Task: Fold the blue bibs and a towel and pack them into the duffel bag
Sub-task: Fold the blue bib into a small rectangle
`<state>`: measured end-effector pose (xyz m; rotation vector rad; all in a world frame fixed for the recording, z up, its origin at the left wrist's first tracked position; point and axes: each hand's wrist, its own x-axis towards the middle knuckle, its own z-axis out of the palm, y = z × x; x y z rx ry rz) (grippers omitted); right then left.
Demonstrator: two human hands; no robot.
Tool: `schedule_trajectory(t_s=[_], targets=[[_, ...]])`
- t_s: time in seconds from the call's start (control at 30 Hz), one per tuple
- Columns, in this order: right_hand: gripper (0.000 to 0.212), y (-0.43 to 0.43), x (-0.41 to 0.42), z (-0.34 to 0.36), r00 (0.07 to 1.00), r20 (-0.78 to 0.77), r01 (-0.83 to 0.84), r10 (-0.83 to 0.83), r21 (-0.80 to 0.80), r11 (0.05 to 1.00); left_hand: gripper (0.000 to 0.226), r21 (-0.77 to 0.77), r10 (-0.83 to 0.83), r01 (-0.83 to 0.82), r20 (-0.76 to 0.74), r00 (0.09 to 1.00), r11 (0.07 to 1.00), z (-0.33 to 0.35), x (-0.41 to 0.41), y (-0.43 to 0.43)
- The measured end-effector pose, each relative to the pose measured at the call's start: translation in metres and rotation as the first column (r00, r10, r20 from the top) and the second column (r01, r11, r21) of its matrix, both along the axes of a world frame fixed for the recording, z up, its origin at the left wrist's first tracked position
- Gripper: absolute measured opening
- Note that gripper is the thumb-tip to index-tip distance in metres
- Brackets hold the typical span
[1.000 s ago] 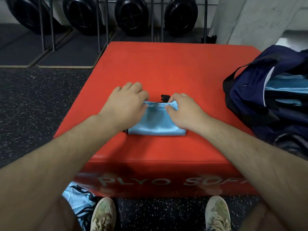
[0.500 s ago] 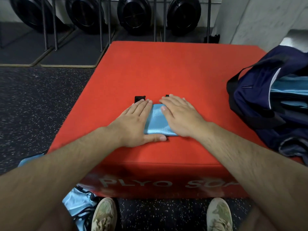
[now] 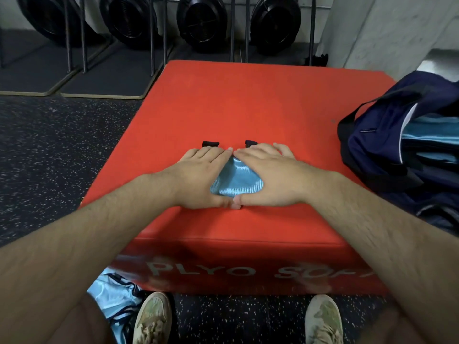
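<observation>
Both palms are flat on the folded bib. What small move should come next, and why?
Probably lift the folded bib and carry it right into the duffel bag. Left hand and right hand press it flat, the fold looks finished, and the bag gapes open.

On the front face of the red plyo box (image 3: 248, 100) in front of you, pale capital letters read "PLYO" and then what looks like "SOF", probably the start of "SOFT"; your right forearm covers the rest and the letters are blurred. You have no other readable text, label or number here.
</observation>
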<state>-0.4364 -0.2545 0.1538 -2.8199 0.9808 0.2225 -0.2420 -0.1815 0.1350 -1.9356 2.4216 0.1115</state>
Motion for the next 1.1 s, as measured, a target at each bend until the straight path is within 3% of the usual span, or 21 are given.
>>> schedule_trajectory(t_s=[0.1,0.2,0.33,0.4,0.47,0.57,0.73,0.83,0.97,1.03,1.1], targets=[[0.108,-0.002,-0.001,0.004,1.000,-0.012,-0.020,0.020,0.022,1.000,0.119,0.024,-0.009,0.009,0.003,1.000,1.000,0.002,0.000,-0.005],[0.102,-0.002,-0.001,0.005,0.998,-0.041,-0.049,0.049,0.004,0.999,0.094,0.021,-0.026,0.026,0.004,1.000,0.999,0.006,0.002,-0.008],[0.054,0.006,0.001,-0.003,0.992,0.061,-0.104,0.113,-0.140,0.985,0.058,-0.087,-0.056,0.063,0.084,0.995,0.994,0.003,-0.003,-0.007],[0.031,0.009,0.001,-0.007,0.980,0.125,-0.124,0.153,-0.211,0.970,0.057,-0.208,-0.090,0.104,0.079,0.993,0.973,-0.003,-0.005,-0.007],[0.025,0.009,0.001,-0.010,0.973,0.162,-0.123,0.163,-0.233,0.965,0.059,-0.237,-0.111,0.125,0.071,0.991,0.963,-0.005,-0.005,-0.008],[0.036,0.009,-0.004,-0.008,0.970,0.207,-0.079,0.130,-0.237,0.968,0.069,-0.209,-0.076,0.094,0.094,0.993,0.973,-0.003,0.000,-0.006],[0.075,0.006,-0.016,-0.002,0.994,0.092,0.067,-0.057,-0.106,0.992,0.090,-0.051,-0.022,0.028,0.116,0.993,0.998,0.008,0.013,0.006],[0.059,0.003,-0.018,-0.006,0.997,0.070,0.051,-0.045,-0.082,0.995,0.074,0.024,-0.015,0.015,0.024,1.000,1.000,0.009,0.023,0.006],[0.042,0.006,-0.017,-0.006,0.994,0.109,0.038,-0.029,-0.086,0.996,0.049,-0.094,-0.086,0.087,0.022,0.996,0.992,0.008,0.024,0.003],[0.049,0.006,-0.019,-0.005,0.996,0.083,0.040,-0.030,-0.125,0.991,0.058,-0.128,-0.077,0.086,0.073,0.994,0.988,0.008,0.026,0.004],[0.074,0.008,-0.022,0.000,0.998,0.050,0.038,-0.030,-0.151,0.988,0.091,-0.074,-0.040,0.047,0.090,0.995,0.996,0.009,0.026,0.012]])
